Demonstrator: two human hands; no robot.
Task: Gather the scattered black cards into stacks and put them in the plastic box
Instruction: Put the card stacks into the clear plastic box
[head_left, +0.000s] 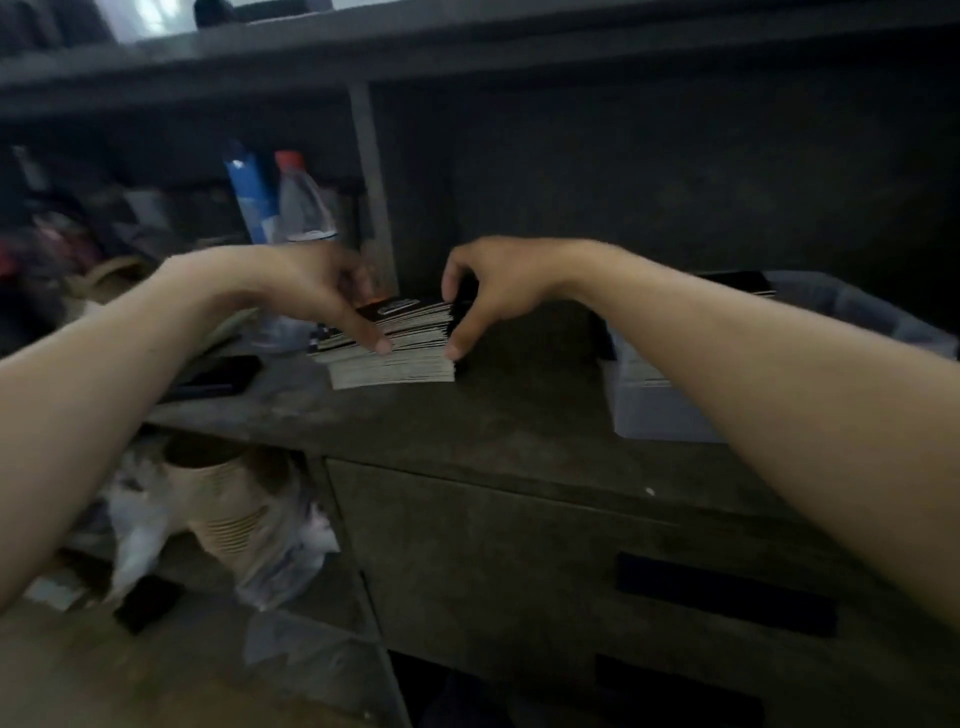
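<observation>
At centre frame, a thick stack of black cards (395, 353) rests on the dusty worktop (467, 421). The left hand (311, 283) grips its left end and the right hand (498, 286) pinches its right end, fingers curled. At the right edge stands the plastic box (670, 415), cards inside.

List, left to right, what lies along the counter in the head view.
Flat black device → left hand → card stack, gripped at both ends → right hand → plastic box.
</observation>
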